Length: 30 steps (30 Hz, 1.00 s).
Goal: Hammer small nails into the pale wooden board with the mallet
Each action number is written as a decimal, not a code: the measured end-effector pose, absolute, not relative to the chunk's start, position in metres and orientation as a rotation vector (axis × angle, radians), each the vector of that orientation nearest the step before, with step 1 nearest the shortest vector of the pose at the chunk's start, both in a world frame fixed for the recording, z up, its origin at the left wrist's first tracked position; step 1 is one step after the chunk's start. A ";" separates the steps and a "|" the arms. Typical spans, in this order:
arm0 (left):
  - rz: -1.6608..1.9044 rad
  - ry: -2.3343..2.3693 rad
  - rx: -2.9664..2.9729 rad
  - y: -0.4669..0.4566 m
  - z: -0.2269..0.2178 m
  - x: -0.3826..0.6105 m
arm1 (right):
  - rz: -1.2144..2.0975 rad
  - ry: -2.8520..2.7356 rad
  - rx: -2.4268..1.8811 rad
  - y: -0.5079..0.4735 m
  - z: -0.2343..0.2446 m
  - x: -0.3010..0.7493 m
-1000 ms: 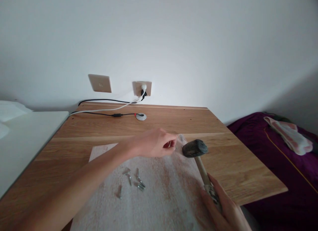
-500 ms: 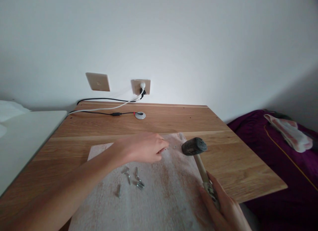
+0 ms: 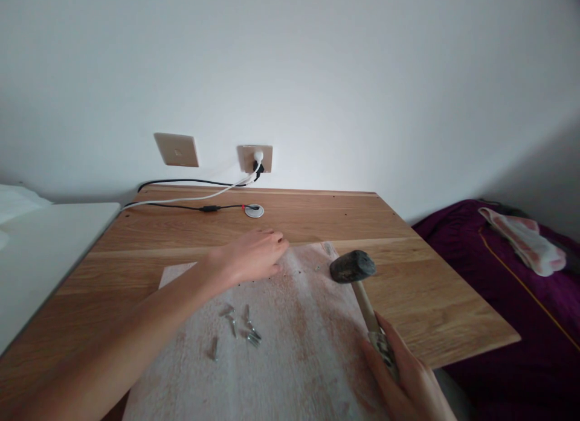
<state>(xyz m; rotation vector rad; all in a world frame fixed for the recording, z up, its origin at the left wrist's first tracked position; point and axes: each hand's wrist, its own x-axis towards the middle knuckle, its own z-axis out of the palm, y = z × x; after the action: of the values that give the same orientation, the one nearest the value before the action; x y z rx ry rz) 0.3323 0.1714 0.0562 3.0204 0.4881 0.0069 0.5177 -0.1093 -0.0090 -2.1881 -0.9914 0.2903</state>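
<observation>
My right hand (image 3: 410, 372) is wrapped around the wooden handle of a mallet (image 3: 353, 267). Its dark, cylindrical head is raised over the right edge of a whitish, worn board (image 3: 290, 348). My left hand (image 3: 256, 255) is over the board's far edge, fingers loosely bent and thumb apart, with nothing visible between them. Beside it, small dark spots (image 3: 299, 272), either holes or fastener heads, run in a row across the board. Several silver screws or nails (image 3: 254, 336) lie loose near the board's middle, left of centre; their exact kind is unclear.
The board rests on a wooden tabletop (image 3: 435, 288) against a white wall. Black and white cables (image 3: 194, 199) run along the back to a wall socket (image 3: 256, 159) and a round grommet (image 3: 254, 211). Purple fabric (image 3: 457, 246) with a pinkish-white cloth (image 3: 525, 240) lies to the right.
My left hand has moved left and slightly away from me, its thumb now apart from the bent fingers, uncovering more dark spots. The mallet stays almost where it was in my right hand.
</observation>
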 end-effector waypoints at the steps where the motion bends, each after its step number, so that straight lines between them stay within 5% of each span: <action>1: 0.008 0.495 3.008 0.172 0.056 0.332 | 0.279 -0.999 -2.184 -0.109 -0.009 0.518; 30: 0.190 0.456 2.707 0.180 0.028 0.441 | 0.430 -0.847 -2.120 -0.116 -0.005 0.523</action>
<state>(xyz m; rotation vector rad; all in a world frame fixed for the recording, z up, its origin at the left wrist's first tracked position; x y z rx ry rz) 0.4409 0.1799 0.0285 2.7071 0.4559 0.1897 0.5235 -0.1157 -0.0052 -2.1198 -0.8473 0.4299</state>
